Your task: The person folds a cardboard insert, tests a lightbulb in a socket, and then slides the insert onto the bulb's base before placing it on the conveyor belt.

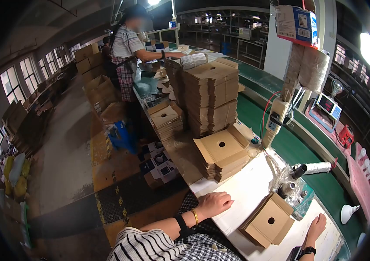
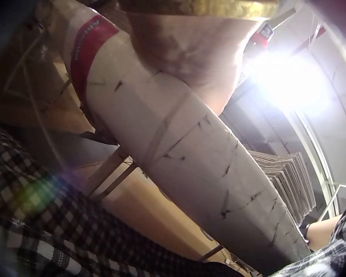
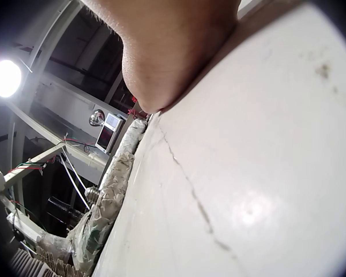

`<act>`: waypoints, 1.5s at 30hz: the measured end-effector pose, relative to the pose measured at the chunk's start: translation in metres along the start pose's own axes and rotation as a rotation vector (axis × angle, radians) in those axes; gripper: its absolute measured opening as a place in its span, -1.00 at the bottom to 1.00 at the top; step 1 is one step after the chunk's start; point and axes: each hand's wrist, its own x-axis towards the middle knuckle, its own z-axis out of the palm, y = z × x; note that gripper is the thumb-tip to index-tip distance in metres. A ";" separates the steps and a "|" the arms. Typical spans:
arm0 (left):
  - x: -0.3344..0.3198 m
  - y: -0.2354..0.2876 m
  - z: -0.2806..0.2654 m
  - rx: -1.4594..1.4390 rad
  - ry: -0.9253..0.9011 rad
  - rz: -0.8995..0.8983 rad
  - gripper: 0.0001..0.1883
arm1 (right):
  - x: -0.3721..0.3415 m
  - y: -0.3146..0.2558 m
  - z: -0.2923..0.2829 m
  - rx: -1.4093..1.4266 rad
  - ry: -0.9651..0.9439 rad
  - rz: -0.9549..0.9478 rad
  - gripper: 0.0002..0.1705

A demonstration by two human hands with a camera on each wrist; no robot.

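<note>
My left hand (image 1: 215,204) rests on the near edge of the white work board (image 1: 248,182), its fingers loosely curled and holding nothing. In the left wrist view, the heel of this hand (image 2: 187,49) lies against the board's scuffed edge (image 2: 179,138). At the right, my other hand (image 1: 317,227) rests on the same board, also holding nothing. The right wrist view shows its heel (image 3: 167,52) on the cracked white surface (image 3: 265,156), with the fingers hidden. Between the hands lies a small stack of brown cardboard inserts (image 1: 259,224), the top one with a round hole.
A larger stack of cardboard inserts (image 1: 224,145) stands beyond my left hand, with a tall tied stack (image 1: 211,95) behind it. Metal cylinders (image 1: 287,189) and plastic wrap are near the board's far side. White bulbs (image 1: 349,213) sit at the right. Another person (image 1: 126,48) works farther along.
</note>
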 end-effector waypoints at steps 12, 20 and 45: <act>0.000 -0.001 0.001 0.013 -0.017 -0.007 -0.76 | 0.001 -0.008 -0.006 -0.002 -0.016 0.023 -0.65; 0.000 -0.001 0.001 0.003 -0.012 -0.010 -0.76 | 0.001 -0.008 -0.007 -0.005 -0.038 0.031 -0.63; 0.000 -0.001 0.001 0.004 -0.005 -0.012 -0.77 | 0.001 -0.009 -0.008 0.002 -0.015 0.009 -0.64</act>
